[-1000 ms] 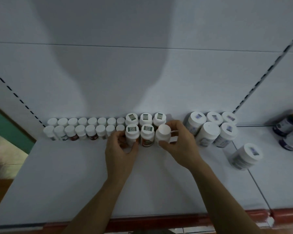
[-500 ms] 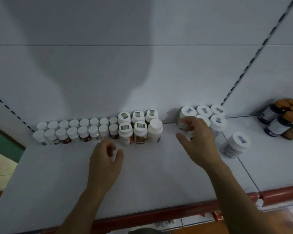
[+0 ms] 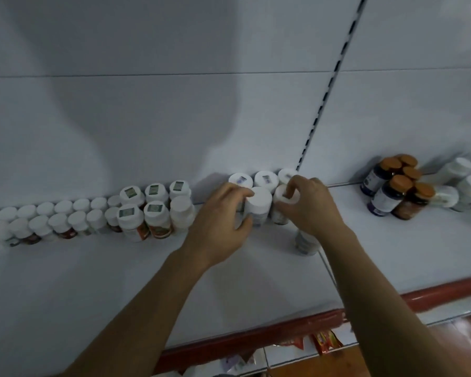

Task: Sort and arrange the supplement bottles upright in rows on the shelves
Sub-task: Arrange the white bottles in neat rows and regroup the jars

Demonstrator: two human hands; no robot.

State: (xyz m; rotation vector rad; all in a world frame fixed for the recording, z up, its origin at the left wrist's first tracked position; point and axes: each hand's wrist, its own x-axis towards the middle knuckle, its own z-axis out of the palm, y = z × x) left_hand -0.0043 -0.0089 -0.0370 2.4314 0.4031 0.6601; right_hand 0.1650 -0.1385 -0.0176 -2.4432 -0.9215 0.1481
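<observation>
Here the left hand (image 3: 220, 224) curls its fingers and thumb round a big white-capped bottle (image 3: 259, 204). The right hand (image 3: 312, 210) pinches the cap of the neighbour bottle (image 3: 280, 210) just off its own fingertips. The two bottles stand upright and side by side between the hands, on the shelf (image 3: 106, 289). Just beyond the fingertips, three back-row bottles (image 3: 265, 178) of the same kind line the rear wall.

The step in hand looks like squaring this front pair against that back row. It likely goes best if both hands press the bases back together, keeping each cap lined up with the one behind it. A grip lower on the body would probably steady the right-hand bottle better than a pinch at the cap, which could tip it.

Under the right wrist a loose bottle (image 3: 306, 242) sits mostly hidden, so the forearm should lift clear and not sweep across it. To the left of the left hand, the medium bottles (image 3: 152, 213) stand near, with a gap between them and the pair. A sideways nudge needs care so that the knuckles do not knock them.
</observation>
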